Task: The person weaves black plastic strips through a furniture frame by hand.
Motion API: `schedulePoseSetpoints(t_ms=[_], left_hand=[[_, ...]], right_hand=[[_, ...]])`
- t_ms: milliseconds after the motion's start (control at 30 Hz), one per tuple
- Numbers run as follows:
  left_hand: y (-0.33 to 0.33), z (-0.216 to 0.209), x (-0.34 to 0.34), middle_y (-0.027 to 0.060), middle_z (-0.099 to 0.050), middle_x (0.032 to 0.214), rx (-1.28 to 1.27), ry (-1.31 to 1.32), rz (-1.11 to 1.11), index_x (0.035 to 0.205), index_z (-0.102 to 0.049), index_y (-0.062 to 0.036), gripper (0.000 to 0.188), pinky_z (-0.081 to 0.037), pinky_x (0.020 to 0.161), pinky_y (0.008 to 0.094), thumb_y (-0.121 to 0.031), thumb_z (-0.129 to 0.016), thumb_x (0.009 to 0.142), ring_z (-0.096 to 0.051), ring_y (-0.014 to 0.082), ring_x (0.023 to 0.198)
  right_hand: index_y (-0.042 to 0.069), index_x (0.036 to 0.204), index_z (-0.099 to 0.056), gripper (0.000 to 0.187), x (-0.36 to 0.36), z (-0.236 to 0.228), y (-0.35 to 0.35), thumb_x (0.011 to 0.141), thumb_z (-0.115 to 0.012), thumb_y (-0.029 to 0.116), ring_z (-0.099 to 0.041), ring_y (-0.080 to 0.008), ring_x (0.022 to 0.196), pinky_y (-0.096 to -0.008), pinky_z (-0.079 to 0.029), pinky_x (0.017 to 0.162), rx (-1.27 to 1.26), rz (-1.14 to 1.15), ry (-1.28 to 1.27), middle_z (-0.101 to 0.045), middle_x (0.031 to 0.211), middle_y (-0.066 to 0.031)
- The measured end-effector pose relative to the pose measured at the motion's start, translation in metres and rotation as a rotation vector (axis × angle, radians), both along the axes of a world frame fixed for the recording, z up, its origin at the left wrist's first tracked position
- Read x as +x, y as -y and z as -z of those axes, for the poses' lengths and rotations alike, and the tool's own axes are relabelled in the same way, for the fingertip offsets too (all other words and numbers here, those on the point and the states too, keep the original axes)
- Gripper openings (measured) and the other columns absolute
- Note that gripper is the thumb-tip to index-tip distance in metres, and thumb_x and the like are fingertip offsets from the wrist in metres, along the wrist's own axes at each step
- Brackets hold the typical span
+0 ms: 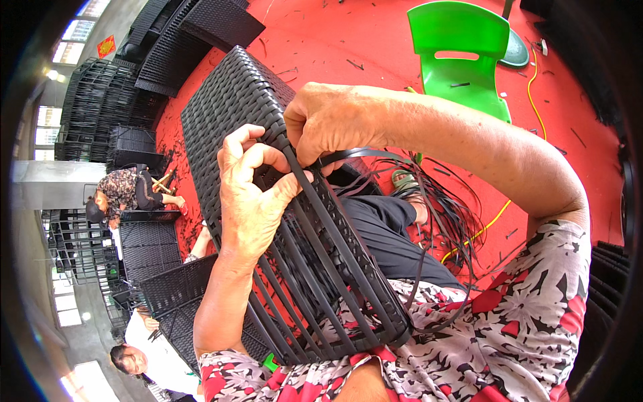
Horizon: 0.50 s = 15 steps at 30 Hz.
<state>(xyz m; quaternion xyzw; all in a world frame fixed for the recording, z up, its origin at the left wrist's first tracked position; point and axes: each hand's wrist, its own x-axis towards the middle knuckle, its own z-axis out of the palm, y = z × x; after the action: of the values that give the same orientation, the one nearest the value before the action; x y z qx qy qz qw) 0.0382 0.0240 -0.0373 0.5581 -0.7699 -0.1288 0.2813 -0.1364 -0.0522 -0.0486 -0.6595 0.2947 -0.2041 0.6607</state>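
Note:
A black woven wicker frame piece [228, 107] leans across my lap, its upper part fully woven and its lower part [315, 281] showing bare vertical strips. My left hand [251, 194] grips the frame's edge with the thumb pressed on a black strip. My right hand [328, 120] pinches a black flat weaving strip [365, 155] at the frame's corner. Loose black strips [449, 214] hang down to the right over my knee.
A green plastic chair [462, 53] stands on the red floor [348, 33] ahead. Stacks of black woven panels [167, 47] lie at the upper left. A person [124, 191] sits at the left, another person [144, 352] is at the lower left. A yellow cable [532, 87] runs along the floor.

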Motion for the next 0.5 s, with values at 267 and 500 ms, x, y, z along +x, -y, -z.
schedulePoseSetpoints(t_ms=[267,500], left_hand=[[0.001,0.004,0.004,0.0075,-0.051,0.117,-0.002,-0.072,-0.021,0.073,-0.064,-0.0049,0.016,-0.039,0.095,0.0378,-0.006,-0.076,0.063,-0.047,0.0256,0.108],[0.002,0.004,0.005,0.0075,-0.051,0.116,-0.028,-0.011,0.009,0.077,-0.064,-0.0066,0.017,-0.040,0.093,0.0378,-0.004,-0.075,0.064,-0.048,0.0256,0.107]], right_hand=[[0.001,0.099,-0.066,0.019,-0.024,0.037,0.003,0.085,-0.066,0.013,-0.058,-0.0040,0.065,-0.0171,-0.044,0.056,0.341,-0.086,0.374,-0.063,0.077,0.0002],[0.001,0.097,-0.066,0.014,-0.019,0.057,-0.010,0.085,-0.066,0.006,-0.063,-0.0107,0.078,-0.0238,-0.054,0.074,0.327,-0.030,0.573,-0.066,0.086,-0.0038]])
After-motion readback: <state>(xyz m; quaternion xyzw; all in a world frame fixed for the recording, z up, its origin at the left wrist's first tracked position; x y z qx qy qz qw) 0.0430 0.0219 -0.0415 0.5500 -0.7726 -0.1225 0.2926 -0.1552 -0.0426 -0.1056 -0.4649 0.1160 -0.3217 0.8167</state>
